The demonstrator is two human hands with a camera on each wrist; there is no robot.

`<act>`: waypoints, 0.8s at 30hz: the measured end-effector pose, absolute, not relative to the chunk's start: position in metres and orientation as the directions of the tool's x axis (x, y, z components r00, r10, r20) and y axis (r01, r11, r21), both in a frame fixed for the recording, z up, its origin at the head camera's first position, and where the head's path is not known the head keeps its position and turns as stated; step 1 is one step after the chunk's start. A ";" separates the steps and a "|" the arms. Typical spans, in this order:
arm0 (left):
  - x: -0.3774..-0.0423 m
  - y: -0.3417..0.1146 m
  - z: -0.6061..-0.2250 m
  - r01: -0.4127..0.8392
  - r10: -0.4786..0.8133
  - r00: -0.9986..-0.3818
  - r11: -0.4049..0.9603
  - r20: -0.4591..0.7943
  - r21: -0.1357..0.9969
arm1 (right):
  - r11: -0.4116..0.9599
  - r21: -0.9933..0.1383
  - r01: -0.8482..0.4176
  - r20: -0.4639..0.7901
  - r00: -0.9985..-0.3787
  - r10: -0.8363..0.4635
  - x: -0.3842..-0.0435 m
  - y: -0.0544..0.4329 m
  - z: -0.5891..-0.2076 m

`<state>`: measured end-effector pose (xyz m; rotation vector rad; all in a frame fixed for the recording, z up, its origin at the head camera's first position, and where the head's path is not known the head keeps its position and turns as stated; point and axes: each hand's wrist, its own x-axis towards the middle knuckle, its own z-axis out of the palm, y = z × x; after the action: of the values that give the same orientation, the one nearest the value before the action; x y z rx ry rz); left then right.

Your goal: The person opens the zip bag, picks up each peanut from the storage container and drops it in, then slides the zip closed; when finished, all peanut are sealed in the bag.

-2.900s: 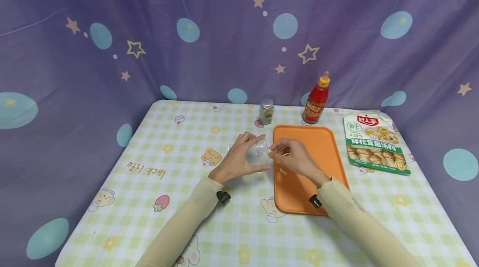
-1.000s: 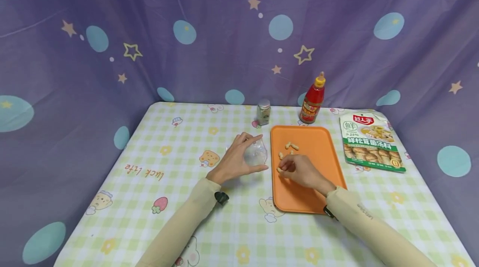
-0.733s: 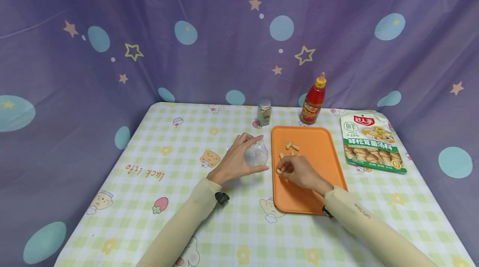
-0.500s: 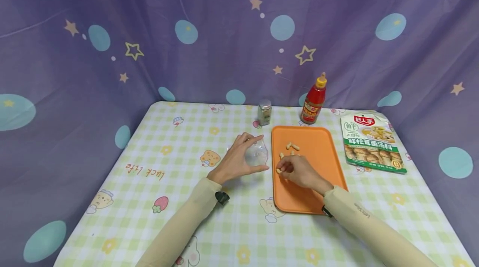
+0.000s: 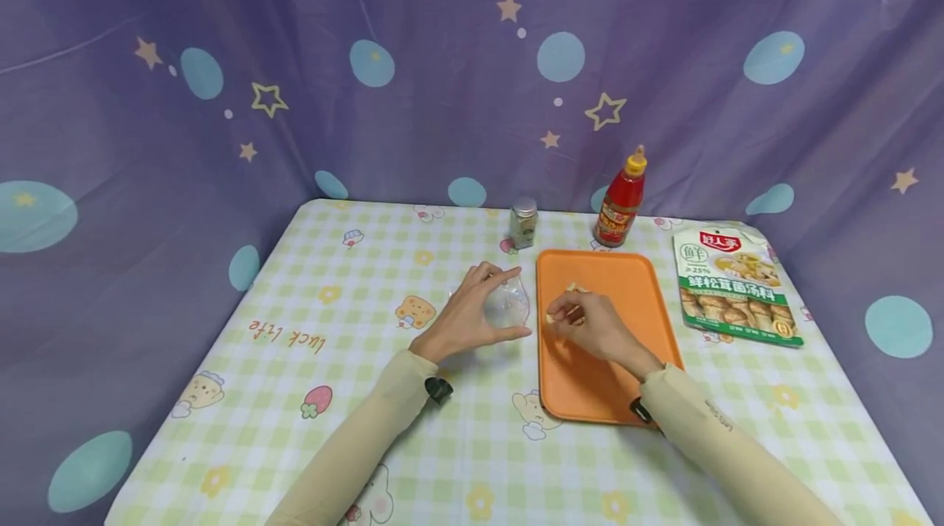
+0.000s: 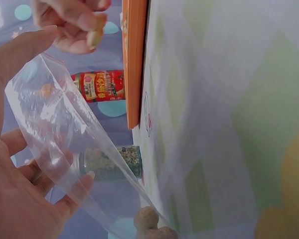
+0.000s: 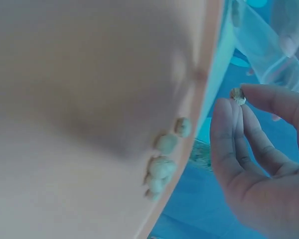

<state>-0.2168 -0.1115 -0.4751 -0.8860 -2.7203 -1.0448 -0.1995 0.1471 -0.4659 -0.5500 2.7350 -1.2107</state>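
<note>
My left hand (image 5: 465, 315) holds a clear plastic bag (image 5: 509, 305) with thumb and fingers spread wide at its mouth. At the bottom of the bag, peanuts (image 6: 147, 219) show in the left wrist view. My right hand (image 5: 593, 328) is raised over the left side of the orange tray (image 5: 605, 395), pinching a single peanut (image 7: 237, 96) between thumb and fingertips. Several more peanuts (image 7: 162, 168) lie on the tray near its edge; in the head view the right hand hides most of them.
A glass jar of dried seasoning (image 5: 524, 224) and a red ketchup bottle (image 5: 621, 202) stand behind the tray. To its right lies a white and green food pouch (image 5: 736, 284). A curtain (image 5: 442, 100) hangs along the table's back.
My right hand, low at a peanut on the tray half a second ago, has lifted and shifted slightly away from me with a peanut in its fingertips. The left hand keeps its place at the bag.
</note>
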 end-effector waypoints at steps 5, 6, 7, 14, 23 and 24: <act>-0.216 -0.112 -0.475 0.553 0.491 -0.825 0.593 0.281 0.586 | 0.579 -0.760 -0.296 0.099 -0.933 -0.346 -0.202 0.139 -0.458; -0.216 -0.112 -0.474 0.552 0.491 -0.825 0.593 0.279 0.587 | 0.570 -0.767 -0.294 0.102 -0.933 -0.345 -0.202 0.138 -0.456; -0.216 -0.112 -0.474 0.551 0.493 -0.825 0.592 0.277 0.588 | 0.561 -0.774 -0.293 0.104 -0.933 -0.344 -0.202 0.136 -0.453; -0.216 -0.111 -0.475 0.554 0.497 -0.823 0.595 0.275 0.582 | 0.511 -0.807 -0.297 0.114 -0.926 -0.359 -0.200 0.119 -0.441; -0.216 -0.111 -0.475 0.555 0.496 -0.824 0.605 0.275 0.571 | 0.492 -0.826 -0.274 0.088 -0.925 -0.369 -0.197 0.107 -0.439; -0.216 -0.111 -0.475 0.556 0.497 -0.823 0.605 0.275 0.569 | 0.492 -0.826 -0.275 0.088 -0.925 -0.370 -0.197 0.106 -0.439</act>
<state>-0.2161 -0.1114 -0.4748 -0.8994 -2.7344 -1.0167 -0.1968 0.1060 -0.4389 -0.5687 2.6248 -1.4248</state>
